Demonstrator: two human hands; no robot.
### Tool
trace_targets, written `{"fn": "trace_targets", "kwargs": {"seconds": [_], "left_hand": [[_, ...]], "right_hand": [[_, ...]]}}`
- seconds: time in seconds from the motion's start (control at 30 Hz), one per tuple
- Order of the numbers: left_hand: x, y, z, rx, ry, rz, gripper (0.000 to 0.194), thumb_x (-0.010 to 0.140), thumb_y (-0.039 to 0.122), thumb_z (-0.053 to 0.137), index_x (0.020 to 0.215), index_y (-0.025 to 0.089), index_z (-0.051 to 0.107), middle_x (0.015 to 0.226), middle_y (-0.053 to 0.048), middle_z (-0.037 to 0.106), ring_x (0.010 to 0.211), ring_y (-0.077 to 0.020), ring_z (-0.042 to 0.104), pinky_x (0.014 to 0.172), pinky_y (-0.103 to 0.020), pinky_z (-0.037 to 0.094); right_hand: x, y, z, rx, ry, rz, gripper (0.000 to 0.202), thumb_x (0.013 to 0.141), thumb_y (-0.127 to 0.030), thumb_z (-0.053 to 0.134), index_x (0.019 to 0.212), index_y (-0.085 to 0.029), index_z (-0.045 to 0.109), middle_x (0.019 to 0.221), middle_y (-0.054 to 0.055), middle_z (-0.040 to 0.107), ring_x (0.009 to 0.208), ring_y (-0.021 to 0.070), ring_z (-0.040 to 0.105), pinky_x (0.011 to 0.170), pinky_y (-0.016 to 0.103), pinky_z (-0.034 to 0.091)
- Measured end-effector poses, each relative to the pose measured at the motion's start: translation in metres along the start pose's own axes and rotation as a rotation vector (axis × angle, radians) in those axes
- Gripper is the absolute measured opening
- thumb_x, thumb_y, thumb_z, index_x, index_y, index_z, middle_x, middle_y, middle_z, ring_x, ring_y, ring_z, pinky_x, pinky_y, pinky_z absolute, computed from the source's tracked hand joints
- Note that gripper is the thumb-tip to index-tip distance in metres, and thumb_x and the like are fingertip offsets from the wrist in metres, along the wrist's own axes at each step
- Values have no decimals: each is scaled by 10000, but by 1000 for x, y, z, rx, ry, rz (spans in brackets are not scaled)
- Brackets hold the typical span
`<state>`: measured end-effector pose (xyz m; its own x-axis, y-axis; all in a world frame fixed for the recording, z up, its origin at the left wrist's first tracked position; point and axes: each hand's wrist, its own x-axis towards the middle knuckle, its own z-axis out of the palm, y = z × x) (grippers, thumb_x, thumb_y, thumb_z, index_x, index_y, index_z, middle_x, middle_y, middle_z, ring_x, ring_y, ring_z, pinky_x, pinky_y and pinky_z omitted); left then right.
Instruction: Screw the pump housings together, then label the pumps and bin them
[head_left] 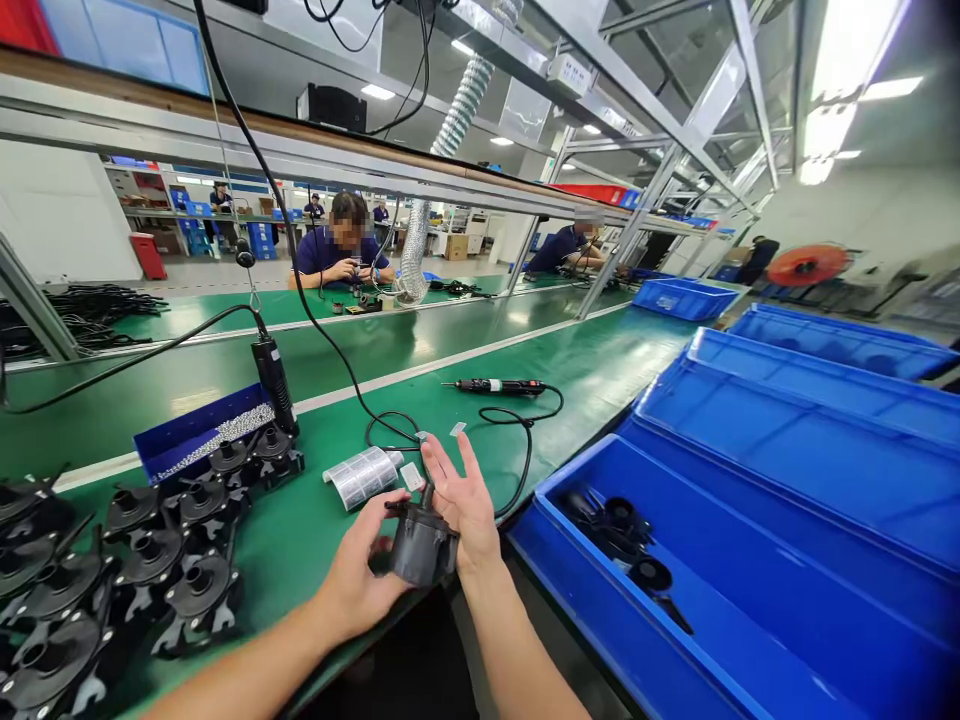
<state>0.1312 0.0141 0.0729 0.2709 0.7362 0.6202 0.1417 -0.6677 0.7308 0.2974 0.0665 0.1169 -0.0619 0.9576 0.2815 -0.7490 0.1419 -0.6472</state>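
Holding a black plastic part [422, 545] between both hands, low centre, over the table's near edge. Left hand [360, 580] grasps it from 8 o'clock, thumb and fingers wrapped on its round body. Right hand [465, 500] presses its palm against the part from 2 o'clock, fingers spread and straight, a small white label [411, 476] at the fingertips. Sheet of labels [362, 476] lies on the green table [315, 540] at 11 o'clock, near. Rows of black parts [150, 560] sit at 9 o'clock. Electric screwdriver [276, 385] hangs upright at 10 o'clock beside a tray of screws [202, 440]. Blue bin [600, 620] at 3 o'clock holds a few more parts.
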Motion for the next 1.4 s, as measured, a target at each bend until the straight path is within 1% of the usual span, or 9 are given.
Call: {"fn": "trace_targets", "kwargs": {"seconds": [0.07,0.13,0.2,0.27,0.43,0.53,0.8,1.1,1.4], "left_hand": [[4,5,-1,192,83,105,586,897,153,729,1427,299,525,1365,-88,579,1208,-172,605,867,-244,601],[6,8,-1,334,152,196,537,860,109,717,1347,264,551,1287,-76,583,1185,-158,583,962,-278,558],[8,7,-2,384,191,199,536,833,85,708,1319,252,557,1280,-67,566,1217,-151,565,1052,-299,517],[10,3,-2,360,198,142,536,826,71,695,1307,266,564,1283,-51,563,1217,-134,570,1031,-268,515],[14,-5,-3,307,170,28,558,803,70,735,1287,298,576,1293,-6,607,1217,-125,597,1032,-262,509],[15,-6,-3,313,159,29,545,822,76,733,1294,298,576,1289,0,622,1213,-117,603,1063,-264,502],[14,-3,-3,328,145,37,478,869,125,728,1291,288,574,1293,-1,620,1227,-104,593,1073,-244,491],[14,-4,-4,331,145,61,457,881,124,709,1293,268,570,1286,-21,620,1219,-115,597,1067,-253,498],[13,-2,-4,333,145,61,412,901,132,691,1282,242,579,1281,-47,622,1222,-138,601,1083,-283,501]], "right_hand": [[1,10,-5,-70,22,-44,1140,684,-257,885,1611,-352,227,1651,123,352,1485,258,519,952,320,661],[-2,15,-9,-233,91,-175,999,742,-300,874,1561,-323,301,1665,111,317,1432,218,549,978,318,658],[-7,12,-12,-407,171,-353,877,808,-320,839,1530,-317,342,1663,96,308,1396,162,541,972,256,648],[-14,1,-15,-507,154,-408,848,846,-318,811,1545,-342,331,1653,86,315,1371,131,525,940,200,635],[-35,-27,-18,-532,-163,-32,1003,828,-318,823,1603,-451,200,1670,64,251,1359,147,517,839,158,613],[-42,-30,-17,-564,-236,66,1027,848,-289,796,1602,-526,140,1700,35,162,1370,149,490,794,139,596],[-35,-30,-9,-743,-294,41,993,905,-209,704,1601,-592,108,1723,1,73,1368,134,489,844,161,631],[-36,-33,-2,-859,-284,22,1022,893,-204,686,1629,-543,63,1724,36,65,1364,132,510,874,166,654],[-39,-30,1,-934,-239,-32,994,905,-228,662,1625,-543,53,1721,11,72,1384,123,502,876,173,674]]}}
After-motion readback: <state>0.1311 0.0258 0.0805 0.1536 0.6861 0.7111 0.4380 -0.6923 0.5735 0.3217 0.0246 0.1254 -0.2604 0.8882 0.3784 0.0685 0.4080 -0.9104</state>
